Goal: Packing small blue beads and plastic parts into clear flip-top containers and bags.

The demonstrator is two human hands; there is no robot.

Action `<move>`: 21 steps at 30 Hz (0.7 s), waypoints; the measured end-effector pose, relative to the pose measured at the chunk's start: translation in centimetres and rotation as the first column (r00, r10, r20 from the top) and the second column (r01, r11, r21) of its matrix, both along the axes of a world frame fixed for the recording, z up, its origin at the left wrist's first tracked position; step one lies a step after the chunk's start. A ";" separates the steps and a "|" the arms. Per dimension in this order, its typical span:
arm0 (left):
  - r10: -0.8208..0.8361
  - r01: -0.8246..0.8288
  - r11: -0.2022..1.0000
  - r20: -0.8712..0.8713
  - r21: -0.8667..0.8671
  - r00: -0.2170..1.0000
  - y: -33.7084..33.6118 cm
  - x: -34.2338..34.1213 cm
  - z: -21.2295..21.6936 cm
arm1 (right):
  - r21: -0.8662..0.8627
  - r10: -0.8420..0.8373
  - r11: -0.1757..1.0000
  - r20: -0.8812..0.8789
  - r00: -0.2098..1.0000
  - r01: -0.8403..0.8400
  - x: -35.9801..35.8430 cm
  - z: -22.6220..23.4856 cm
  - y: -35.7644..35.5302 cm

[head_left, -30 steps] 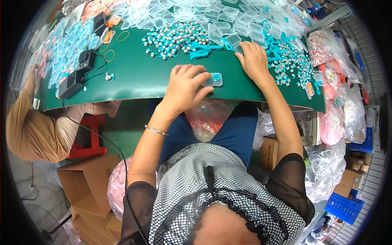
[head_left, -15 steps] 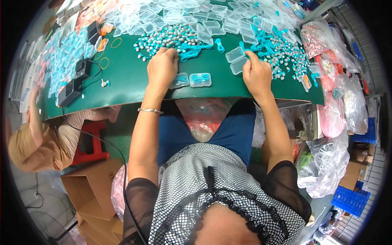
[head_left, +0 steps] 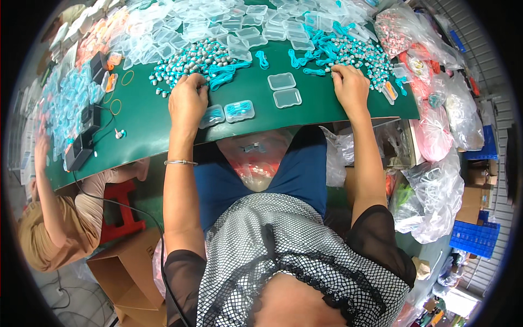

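Observation:
My left hand (head_left: 188, 101) is closed at the near edge of a pile of grey-and-teal earplugs (head_left: 199, 54) with teal cords. Its fingertips are hidden, so what it holds cannot be made out. Beside its wrist lie two small clear cases, one partly covered (head_left: 213, 115) and one with a coiled teal cord inside (head_left: 239, 110). My right hand (head_left: 352, 91) has its fingers pinched at the near edge of the right-hand pile of corded earplugs (head_left: 368, 59); their grip is hidden. Between my hands an opened clear case (head_left: 287, 98) lies flat, touched by neither.
Many clear cases (head_left: 201, 22) cover the back of the green table (head_left: 147, 131). Black boxes (head_left: 80, 150) with a cable stand at left, near bagged blue pieces (head_left: 65, 103). A co-worker's arm (head_left: 49, 201) reaches in at far left. Plastic bags (head_left: 430, 125) crowd the right edge.
My right hand has left the opened case and moved right to the corded earplugs. My left hand stays by its pile. The whole view has shifted.

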State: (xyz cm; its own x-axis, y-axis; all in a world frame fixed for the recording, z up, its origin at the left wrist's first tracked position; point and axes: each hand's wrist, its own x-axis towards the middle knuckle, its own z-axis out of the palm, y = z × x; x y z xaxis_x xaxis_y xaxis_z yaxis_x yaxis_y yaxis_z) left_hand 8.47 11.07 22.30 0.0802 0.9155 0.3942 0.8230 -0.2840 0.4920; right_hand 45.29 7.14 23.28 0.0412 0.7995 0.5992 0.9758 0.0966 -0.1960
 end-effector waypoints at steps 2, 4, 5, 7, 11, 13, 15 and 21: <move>-0.004 0.004 1.000 0.004 0.022 1.000 -0.1 -0.2 -0.1 | -0.025 -0.023 0.999 0.071 0.997 0.025 0.0 -0.2 0.4; -0.013 0.012 1.000 0.084 0.017 0.996 -0.6 0.3 0.3 | -0.054 -0.056 0.996 0.151 0.987 0.065 -0.6 -0.1 0.8; -0.022 0.020 1.000 0.163 0.013 0.986 -0.9 0.8 0.5 | -0.054 -0.055 0.996 0.150 0.987 0.064 -0.5 -0.1 1.1; -0.087 0.098 0.995 0.266 -0.028 0.960 -2.0 1.9 1.3 | -0.030 -0.052 0.998 0.193 0.980 0.059 -0.5 -0.2 1.6; -0.283 0.295 0.955 0.343 0.018 0.896 -4.6 6.0 2.5 | -0.005 0.009 1.000 0.280 0.960 -0.008 -0.2 -0.2 2.3; -0.350 0.367 0.930 0.340 0.018 0.873 -5.4 8.0 2.6 | 0.010 0.037 0.999 0.274 0.961 -0.041 -0.2 -0.3 2.6; -0.369 0.378 0.925 0.302 0.031 0.879 -5.6 9.6 2.5 | 0.024 0.060 0.997 0.269 0.961 -0.069 -0.1 -0.5 2.7; -0.326 0.322 0.944 0.042 0.074 0.945 -5.7 11.7 1.6 | 0.094 -0.021 0.995 0.098 0.995 0.012 -1.3 0.1 1.4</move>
